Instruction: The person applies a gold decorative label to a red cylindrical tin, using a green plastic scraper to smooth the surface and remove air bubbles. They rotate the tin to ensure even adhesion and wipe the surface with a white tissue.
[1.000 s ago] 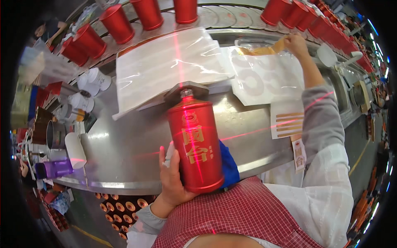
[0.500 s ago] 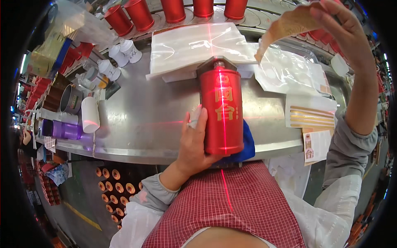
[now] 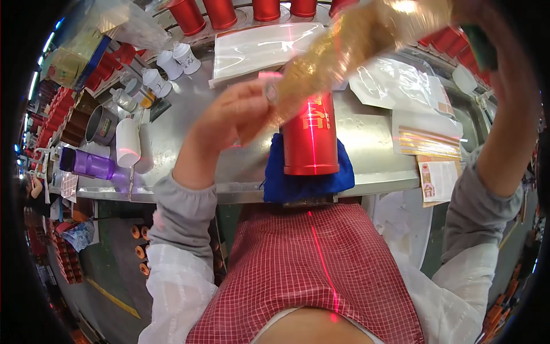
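A shiny gold foil-like strip (image 3: 344,54) is stretched between my two hands, slanting across the red bottle. My left hand (image 3: 238,112) is closed on its lower left end. At the upper right my right hand (image 3: 495,43), blurred, grips the other end, and a dark green patch (image 3: 480,49) shows beside the palm. The red cylindrical bottle (image 3: 312,152) with gold characters rests on a blue cloth (image 3: 344,172) at the table's front edge, touched by neither hand as far as I can see. Its upper part is hidden behind the strip. A red laser line runs down it.
White sheets (image 3: 258,49) lie behind the bottle, with more glossy sheets (image 3: 395,86) and gold strips on backing (image 3: 429,142) to the right. Small white jars (image 3: 156,83), a white roll (image 3: 127,143) and a purple bottle (image 3: 94,165) stand left. Red bottles (image 3: 220,12) line a conveyor behind.
My left hand has let go of the red bottle and moved up to take the gold strip's lower end. The strip has come down in front of the bottle, which now sits farther back.
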Tool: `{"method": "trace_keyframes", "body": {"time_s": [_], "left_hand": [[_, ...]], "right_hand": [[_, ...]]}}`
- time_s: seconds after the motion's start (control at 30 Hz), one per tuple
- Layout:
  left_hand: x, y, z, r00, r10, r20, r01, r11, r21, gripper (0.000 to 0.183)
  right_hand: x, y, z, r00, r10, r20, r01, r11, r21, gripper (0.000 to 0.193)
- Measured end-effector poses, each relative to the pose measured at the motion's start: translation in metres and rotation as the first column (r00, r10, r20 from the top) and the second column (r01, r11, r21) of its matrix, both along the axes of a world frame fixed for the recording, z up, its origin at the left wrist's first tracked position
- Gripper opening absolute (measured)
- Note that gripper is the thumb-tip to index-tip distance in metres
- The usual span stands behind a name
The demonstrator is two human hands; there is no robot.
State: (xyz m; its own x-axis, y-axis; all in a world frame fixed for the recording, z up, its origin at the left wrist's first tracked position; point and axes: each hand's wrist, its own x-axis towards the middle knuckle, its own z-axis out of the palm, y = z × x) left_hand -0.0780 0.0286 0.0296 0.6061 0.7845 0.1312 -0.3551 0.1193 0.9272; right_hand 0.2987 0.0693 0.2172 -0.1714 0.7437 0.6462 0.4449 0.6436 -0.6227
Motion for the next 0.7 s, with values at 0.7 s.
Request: {"method": "trace_keyframes", "body": {"time_s": [0.7], "left_hand": [[0.037, -0.069, -0.058, 0.899, 0.374, -0.228, -0.407, 0.906, -0.119, 0.028]], "right_hand": [[0.032, -0.094, -0.237, 0.980, -0.162, -0.114, 0.062, 0.799, -0.598, 0.020]]}}
